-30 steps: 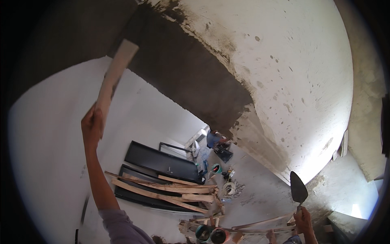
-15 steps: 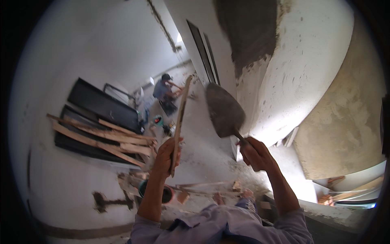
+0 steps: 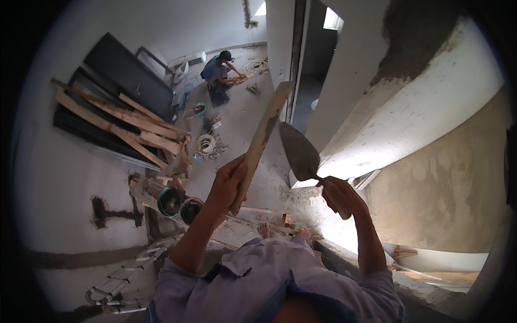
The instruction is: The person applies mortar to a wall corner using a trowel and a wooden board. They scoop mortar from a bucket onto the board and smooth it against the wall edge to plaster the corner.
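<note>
My left hand (image 3: 229, 183) grips a long pale wooden board (image 3: 264, 134), smudged with grey, that points up and forward. Just right of it, my right hand (image 3: 342, 196) is wrapped around the handle of a pointed trowel (image 3: 300, 153), whose dark blade sits close beside the board, raised above the floor. My bare feet (image 3: 264, 230) show below on a rough timber-and-plank footing. Near them on the left stand a green bucket (image 3: 170, 202) and a reddish bucket (image 3: 191, 211) with dark contents.
Black door panels (image 3: 118, 67) and timber boards (image 3: 116, 129) lean at left. A co-worker (image 3: 215, 72) squats on the floor ahead. Coiled hose (image 3: 206, 145) lies below. An aluminium ladder (image 3: 116, 282) is at lower left. A doorway (image 3: 312, 75) and partly plastered wall (image 3: 420, 64) stand right.
My left hand with the board has come down from high at upper left to mid-view, beside the trowel, which has risen from lower right. The view has swung from the grey-plastered surface toward the floor.
</note>
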A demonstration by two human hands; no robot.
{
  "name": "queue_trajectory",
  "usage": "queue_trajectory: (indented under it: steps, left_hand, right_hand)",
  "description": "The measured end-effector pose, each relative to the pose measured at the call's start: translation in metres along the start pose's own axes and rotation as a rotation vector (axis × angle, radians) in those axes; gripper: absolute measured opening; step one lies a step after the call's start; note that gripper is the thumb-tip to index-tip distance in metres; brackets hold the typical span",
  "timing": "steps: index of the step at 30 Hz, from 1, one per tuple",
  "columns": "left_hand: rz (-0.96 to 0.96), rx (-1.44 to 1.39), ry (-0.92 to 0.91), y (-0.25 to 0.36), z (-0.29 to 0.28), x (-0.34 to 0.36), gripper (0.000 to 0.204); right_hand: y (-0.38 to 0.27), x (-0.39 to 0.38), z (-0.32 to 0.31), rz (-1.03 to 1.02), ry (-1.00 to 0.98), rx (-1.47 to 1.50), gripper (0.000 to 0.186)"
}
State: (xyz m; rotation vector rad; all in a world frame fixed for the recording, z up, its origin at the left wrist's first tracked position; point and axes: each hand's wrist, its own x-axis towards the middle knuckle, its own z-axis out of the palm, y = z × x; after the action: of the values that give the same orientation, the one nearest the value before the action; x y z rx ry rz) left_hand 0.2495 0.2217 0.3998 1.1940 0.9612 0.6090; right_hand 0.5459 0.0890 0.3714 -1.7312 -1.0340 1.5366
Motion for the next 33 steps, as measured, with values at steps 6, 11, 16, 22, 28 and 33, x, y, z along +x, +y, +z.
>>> queue_trajectory:
  steps: [6,11,16,22,28,33]
  left_hand:
    - [-0.142,-0.324,-0.041,-0.025,-0.020,-0.013,0.037]
    - [-0.298,-0.499,-0.106,-0.041,-0.009,-0.033,0.044]
    - [-0.232,-0.579,-0.055,-0.048,-0.010,-0.048,0.040]
    - [-0.227,-0.398,0.179,-0.087,-0.028,-0.061,0.036]
    - [-0.197,-0.357,0.313,-0.141,-0.004,-0.065,0.037]
    - [-0.093,-0.399,0.393,-0.173,0.007,-0.077,0.036]
  right_hand:
    - [0.011,-0.002,0.047,-0.872,0.577,-0.575,0.027]
    - [0.011,0.051,0.096,-0.941,0.705,-0.634,0.027]
    - [0.051,0.053,0.109,-0.795,0.625,-0.655,0.035]
    - [0.112,0.000,0.077,-0.649,0.563,-0.658,0.032]
    - [0.117,-0.008,0.093,-0.693,0.350,-0.720,0.036]
    - [0.114,0.005,0.097,-0.743,0.120,-0.792,0.034]
